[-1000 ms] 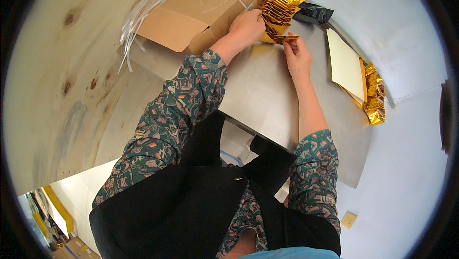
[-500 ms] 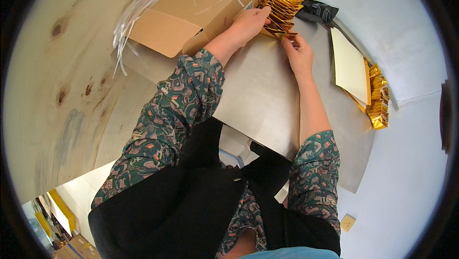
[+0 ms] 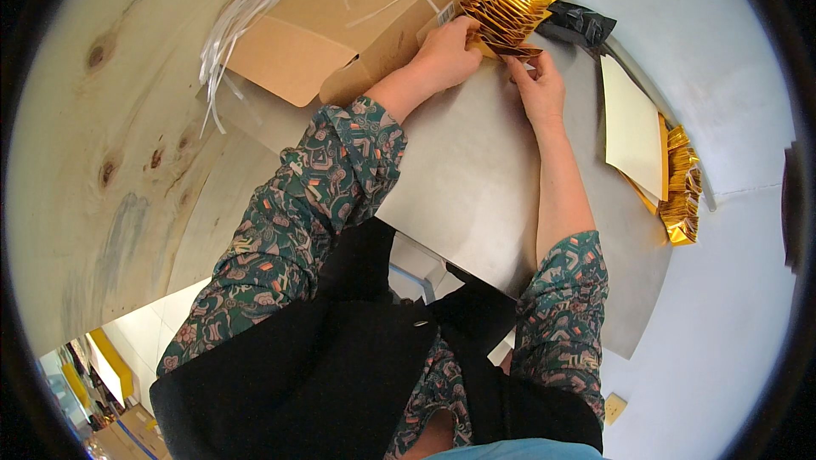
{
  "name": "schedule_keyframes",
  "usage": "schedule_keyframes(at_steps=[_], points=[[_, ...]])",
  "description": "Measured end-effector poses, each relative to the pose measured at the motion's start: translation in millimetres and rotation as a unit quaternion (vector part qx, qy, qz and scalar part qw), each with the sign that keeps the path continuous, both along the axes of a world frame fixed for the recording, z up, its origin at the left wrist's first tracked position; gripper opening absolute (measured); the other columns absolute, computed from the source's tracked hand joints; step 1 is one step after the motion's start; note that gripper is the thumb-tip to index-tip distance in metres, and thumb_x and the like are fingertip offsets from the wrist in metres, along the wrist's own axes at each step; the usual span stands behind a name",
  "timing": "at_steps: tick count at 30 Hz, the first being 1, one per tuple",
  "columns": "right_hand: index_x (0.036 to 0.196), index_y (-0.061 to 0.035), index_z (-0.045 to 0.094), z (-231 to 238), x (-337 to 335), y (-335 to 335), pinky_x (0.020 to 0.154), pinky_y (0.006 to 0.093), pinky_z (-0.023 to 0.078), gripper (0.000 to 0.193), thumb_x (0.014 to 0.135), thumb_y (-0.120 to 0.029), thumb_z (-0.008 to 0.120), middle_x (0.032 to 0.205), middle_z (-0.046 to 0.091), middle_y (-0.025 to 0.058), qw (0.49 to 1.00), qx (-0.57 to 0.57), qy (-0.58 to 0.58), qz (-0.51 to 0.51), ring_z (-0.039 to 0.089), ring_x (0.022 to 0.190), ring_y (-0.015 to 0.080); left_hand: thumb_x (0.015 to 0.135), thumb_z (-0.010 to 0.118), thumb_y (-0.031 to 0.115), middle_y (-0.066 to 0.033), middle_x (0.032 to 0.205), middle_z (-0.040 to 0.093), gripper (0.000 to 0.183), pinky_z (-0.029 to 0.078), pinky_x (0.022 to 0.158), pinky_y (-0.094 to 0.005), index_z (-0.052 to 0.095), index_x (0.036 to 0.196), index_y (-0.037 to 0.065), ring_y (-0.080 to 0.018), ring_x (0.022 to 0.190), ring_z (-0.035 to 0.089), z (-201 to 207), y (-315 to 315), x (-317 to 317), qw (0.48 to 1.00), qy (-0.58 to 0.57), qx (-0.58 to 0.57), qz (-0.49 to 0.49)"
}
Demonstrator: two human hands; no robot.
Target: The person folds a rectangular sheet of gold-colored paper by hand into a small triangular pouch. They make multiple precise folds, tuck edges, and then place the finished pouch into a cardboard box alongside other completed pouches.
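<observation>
While my left hand point(image 3: 446, 52) pins the fanned stack of gold pouches point(image 3: 507, 11) at the grey sheet's point(image 3: 476, 180) far edge, my right hand point(image 3: 537, 86) pinches one pouch; a loose pinch could spill the fan

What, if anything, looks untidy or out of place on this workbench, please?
The white plastic strips stand out: they splay loosely over the open cardboard box and trail onto the bench. The gold pouches under both hands are fanned rather than squared, and another gold stack sits askew at the right edge.
</observation>
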State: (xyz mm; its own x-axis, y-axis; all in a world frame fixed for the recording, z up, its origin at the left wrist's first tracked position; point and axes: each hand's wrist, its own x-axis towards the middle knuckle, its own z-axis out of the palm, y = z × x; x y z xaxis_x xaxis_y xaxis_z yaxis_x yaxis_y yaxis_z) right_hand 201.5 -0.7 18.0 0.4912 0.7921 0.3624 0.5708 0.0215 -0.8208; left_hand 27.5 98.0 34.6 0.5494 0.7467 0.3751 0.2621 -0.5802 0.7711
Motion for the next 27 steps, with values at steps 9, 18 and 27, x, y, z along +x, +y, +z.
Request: schedule_keyframes(at_steps=[9,18,27], points=[[0.111,-0.0092,0.070,-1,-4,-2,0.067,0.0268,0.050,0.029,0.091,-0.029,0.075,0.084,0.071,0.0004,1.000,0.000,-0.026,-0.015,0.062,0.069,0.0099,0.088,0.068,0.013,-0.0221,0.136,0.061,0.062,0.055,0.094,-0.0370,0.042,0.141,-0.007,-0.0257,0.098,0.072,-6,4,3,0.996,-0.023,-0.013,0.083],[0.104,-0.0043,0.069,-7,1,3,0.068,0.0270,0.051,0.029,0.093,-0.030,0.073,0.088,0.073,0.0021,0.999,0.017,0.038,0.014,0.064,0.071,0.0093,0.087,0.066,0.016,-0.0270,0.128,0.060,0.056,0.047,0.104,-0.0448,0.048,0.137,-0.003,-0.0404,0.122,0.058,-12,10,7,0.998,-0.047,-0.006,0.038],[0.106,-0.0040,0.069,6,7,-5,0.056,0.0223,0.043,0.026,0.097,-0.028,0.071,0.084,0.067,-0.0014,0.996,0.002,0.088,0.017,0.058,0.066,0.0065,0.091,0.068,0.032,-0.0177,0.106,0.073,0.037,0.054,0.092,-0.0414,0.070,0.111,0.001,-0.0325,0.104,0.069,-16,22,7,0.996,-0.044,-0.081,0.011]])
